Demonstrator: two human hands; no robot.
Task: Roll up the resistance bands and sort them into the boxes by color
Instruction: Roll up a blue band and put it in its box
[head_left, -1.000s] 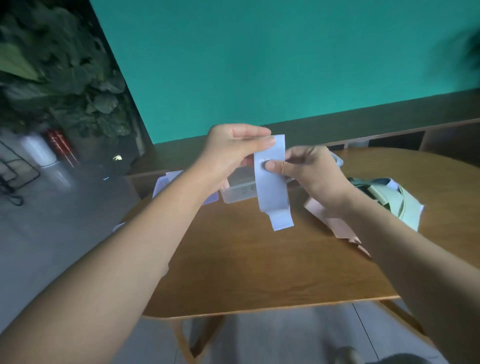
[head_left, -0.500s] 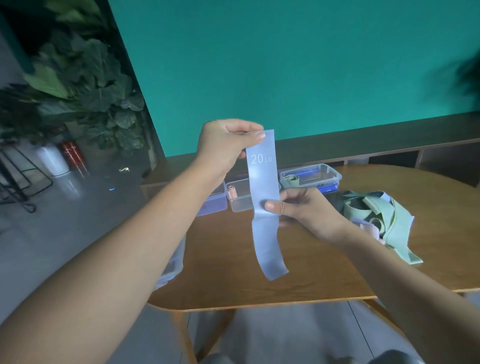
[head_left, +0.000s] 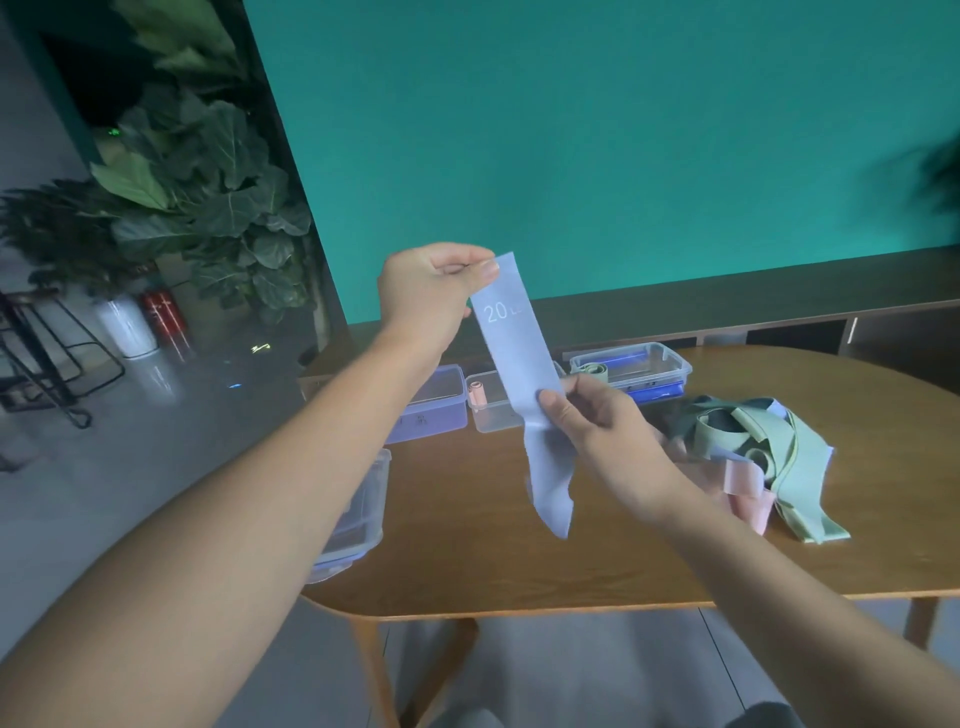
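Left hand (head_left: 431, 296) pinches the smooth lilac band (head_left: 519, 364) marked "20" up top; right hand (head_left: 592, 421) grips it midway.

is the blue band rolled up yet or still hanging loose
Still loose. The blue band hangs unrolled, pinched at its top by the left hand and midway by the right hand.

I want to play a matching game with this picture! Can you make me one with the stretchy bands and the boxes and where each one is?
Things:
1. blue band
2. green bands
3. small pink roll
4. green roll

Places:
A. loose pile on the table
B. held up by both hands
C. in the right box
D. in the middle box

Pairs: 1-B, 2-A, 3-D, 4-C
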